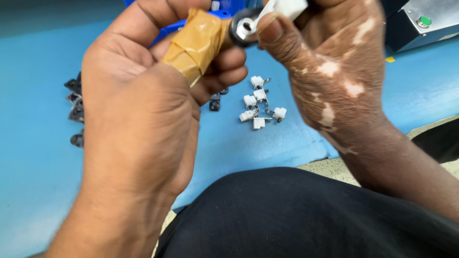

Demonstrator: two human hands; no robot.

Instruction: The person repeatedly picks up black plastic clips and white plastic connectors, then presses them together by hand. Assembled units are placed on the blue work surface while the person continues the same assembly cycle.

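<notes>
At far left, a cluster of small dark parts [75, 112] lies on the blue desk [33, 71], partly hidden behind the left hand [138, 110]. That hand is clenched around a tool handle wrapped in tan tape [196, 43], raised well above the desk; a taped finger or thumb may be part of the wrap, which cannot be told. At the tip sits a round dark part with a metal bore [245, 26], held up between both hands. The right hand [334, 62] pinches a small white piece [287, 7] against that part, thumb pressed at its rim. Risk, as judged: the white piece is gripped only at its edge and could slip and drop; a slanted entry into the bore could jam it. Below, loose white clips with wire tails [258, 102] lie close together on the desk, where a lowered wrist could scatter them. A grey box with a green button [423, 21] stands at far right.
</notes>
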